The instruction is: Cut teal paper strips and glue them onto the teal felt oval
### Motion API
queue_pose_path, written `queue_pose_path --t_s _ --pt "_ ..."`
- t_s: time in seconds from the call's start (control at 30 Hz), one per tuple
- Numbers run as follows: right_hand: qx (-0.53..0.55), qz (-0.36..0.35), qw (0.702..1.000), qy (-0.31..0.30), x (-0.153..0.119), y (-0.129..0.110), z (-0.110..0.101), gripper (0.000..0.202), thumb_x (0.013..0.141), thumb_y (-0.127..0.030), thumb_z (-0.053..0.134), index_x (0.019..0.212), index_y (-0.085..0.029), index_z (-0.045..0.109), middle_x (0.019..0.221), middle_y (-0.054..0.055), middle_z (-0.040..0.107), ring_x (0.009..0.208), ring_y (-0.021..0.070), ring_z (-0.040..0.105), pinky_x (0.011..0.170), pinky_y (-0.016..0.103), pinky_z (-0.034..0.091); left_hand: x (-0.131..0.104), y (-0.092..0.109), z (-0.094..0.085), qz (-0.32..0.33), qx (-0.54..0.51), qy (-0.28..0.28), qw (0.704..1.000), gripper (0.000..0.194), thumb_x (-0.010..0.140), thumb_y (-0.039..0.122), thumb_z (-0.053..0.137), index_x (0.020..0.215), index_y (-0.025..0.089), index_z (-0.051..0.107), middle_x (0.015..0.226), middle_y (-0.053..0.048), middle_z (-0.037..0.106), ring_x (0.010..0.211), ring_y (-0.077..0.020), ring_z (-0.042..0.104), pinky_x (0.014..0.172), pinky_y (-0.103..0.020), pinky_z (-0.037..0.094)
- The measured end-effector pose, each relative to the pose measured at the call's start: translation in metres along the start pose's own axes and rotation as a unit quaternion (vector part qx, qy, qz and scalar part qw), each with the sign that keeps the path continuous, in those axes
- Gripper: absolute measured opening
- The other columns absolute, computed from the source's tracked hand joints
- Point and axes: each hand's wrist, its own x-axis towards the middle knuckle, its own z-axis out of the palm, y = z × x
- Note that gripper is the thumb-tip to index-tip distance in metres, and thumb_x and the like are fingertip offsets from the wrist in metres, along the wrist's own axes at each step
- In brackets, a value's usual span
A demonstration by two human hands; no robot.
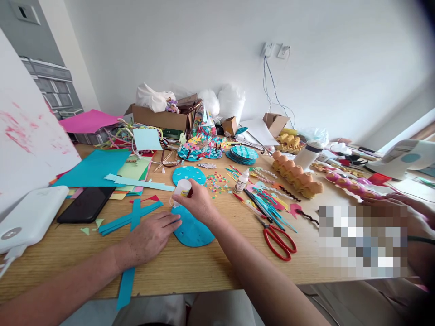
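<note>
Head view: right grip [200, 203] closed round plastic bottle [184, 186]; left grip [153, 234] extended flat, at blue disc [196, 230]'s curved edge; wood-grain surface [166, 276] shows toward straight front edge.

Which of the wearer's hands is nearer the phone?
Left. The left hand lies to the phone's right, with blue strips between; the right hand, holding a bottle, is farther right.

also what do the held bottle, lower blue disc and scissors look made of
Held bottle: probably plastic, smooth, cloudy white walls. Lower blue disc: card or felt perhaps, flat and matte. Scissors: handles likely plastic, smooth bright red; blades probably metal, greyish.
</note>
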Motion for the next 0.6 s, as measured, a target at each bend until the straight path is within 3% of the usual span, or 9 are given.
queue_pose_path --t_s 0.6 --pt "-0.062 -0.042 0.997 -0.005 0.0082 -0.0041 0.0069 0.027 0.067 -0.038 0.068 0.064 -0.020 0.049 0.058 -0.007 0.044 0.055 0.0094 0.039 0.050 0.021 0.022 -0.0007 -0.0028 0.0050 0.025 0.018 0.013 0.999 0.034 0.086 0.006 0.032 0.103 0.012 0.062 0.105 -0.009 0.066 0.100 -0.0209 0.059 0.087 -0.037 0.051"
